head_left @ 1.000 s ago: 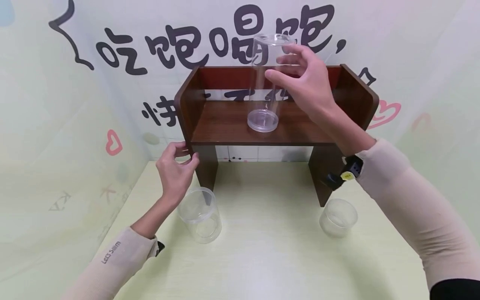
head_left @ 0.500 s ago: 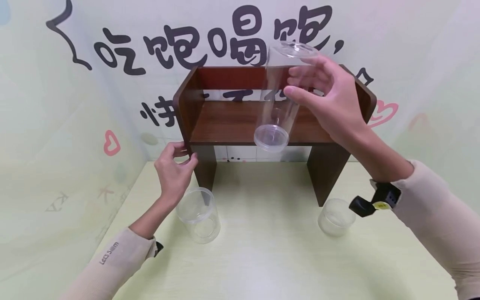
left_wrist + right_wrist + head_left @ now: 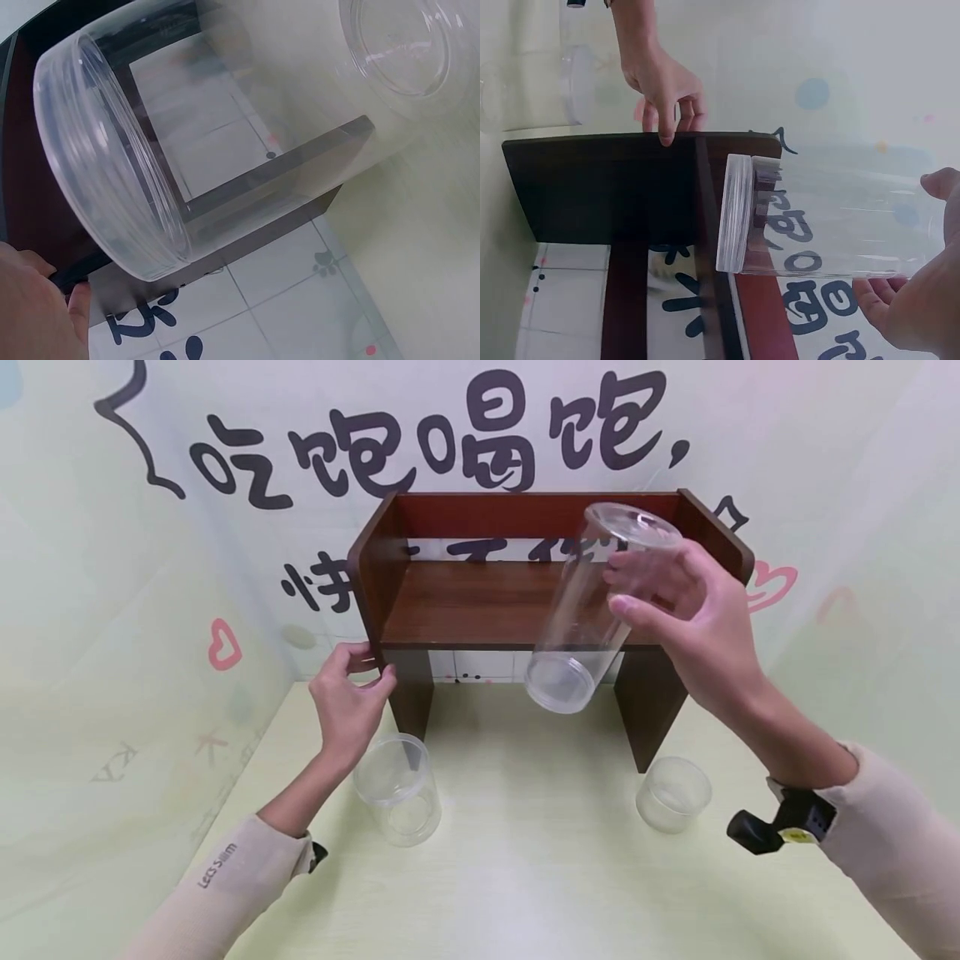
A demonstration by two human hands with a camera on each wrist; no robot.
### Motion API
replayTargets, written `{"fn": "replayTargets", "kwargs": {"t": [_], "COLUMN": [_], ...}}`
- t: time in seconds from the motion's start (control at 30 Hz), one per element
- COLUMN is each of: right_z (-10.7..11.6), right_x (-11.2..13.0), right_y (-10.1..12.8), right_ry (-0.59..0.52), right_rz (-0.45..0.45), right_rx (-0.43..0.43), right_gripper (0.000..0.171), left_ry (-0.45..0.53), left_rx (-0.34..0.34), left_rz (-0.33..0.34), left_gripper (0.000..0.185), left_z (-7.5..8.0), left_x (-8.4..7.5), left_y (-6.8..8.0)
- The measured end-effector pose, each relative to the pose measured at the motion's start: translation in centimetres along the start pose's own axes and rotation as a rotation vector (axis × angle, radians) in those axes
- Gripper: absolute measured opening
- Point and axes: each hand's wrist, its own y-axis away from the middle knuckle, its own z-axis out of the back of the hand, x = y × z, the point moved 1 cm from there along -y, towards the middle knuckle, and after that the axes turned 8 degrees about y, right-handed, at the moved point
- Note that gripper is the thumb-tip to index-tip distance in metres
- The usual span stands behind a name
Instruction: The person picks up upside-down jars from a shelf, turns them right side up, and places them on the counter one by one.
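Note:
My right hand (image 3: 716, 635) grips a tall clear plastic jar (image 3: 577, 618) near its upper end, thumb on one side and fingers on the other. The jar tilts, its ribbed end low and to the left, in front of the brown wooden shelf (image 3: 465, 602). In the right wrist view the same jar (image 3: 840, 214) lies across the picture, see-through, with nothing visible inside. My left hand (image 3: 348, 702) pinches the front edge of the shelf's left side panel between thumb and fingers. Just below that hand, a wide clear jar (image 3: 397, 793) stands on the table.
A short clear tub (image 3: 675, 795) stands on the pale table (image 3: 517, 877) by the shelf's right leg (image 3: 651, 710). Behind the shelf is a printed wall (image 3: 247, 552) with large dark characters. The shelf's side panels rise above its board.
My right hand has brought the tall jar down, rightward and out from over the shelf board, tilting it more. My left hand keeps its place on the side panel.

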Motion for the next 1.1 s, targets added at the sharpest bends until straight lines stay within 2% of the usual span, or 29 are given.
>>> {"fn": "replayTargets", "kwargs": {"t": [0.3,0.53,0.63,0.77,0.93,1.03,1.1], "right_z": [-0.2,-0.4,-0.5,-0.7,-0.8,-0.9,-1.0], "right_x": [-2.0,-3.6,-4.3,-5.5,-6.9,-7.7,-8.1], "right_y": [2.4,4.0,4.7,5.5,6.6,7.4,7.8], "right_ry": [-0.095,-0.159,-0.208,-0.301,-0.389,-0.432,-0.467], "right_rz": [-0.016,-0.059,-0.073,-0.069,-0.070,-0.084,-0.092], "right_rx": [-0.018,-0.052,-0.073,-0.104,-0.146,-0.167,-0.180], "right_gripper": [0.050,0.050,0.050,0.049,0.046,0.046,0.047], "left_ry": [-0.008,0.030,0.080,0.171,0.240,0.276,0.308], "left_rx": [0.026,0.055,0.031,-0.061,-0.152,-0.142,-0.096], "left_rz": [0.021,0.128,0.150,0.111,0.015,-0.026,-0.033], "left_gripper": [0.029,0.035,0.040,0.043,0.044,0.045,0.047], "left_z": [0.3,0.8,0.9,0.9,0.8,0.5,0.1], "left_x": [-0.3,-0.9,-1.4,-2.1,-3.9,-4.9,-5.5], "left_y": [-0.1,0.3,0.7,1.3,2.0,2.6,3.1]}}
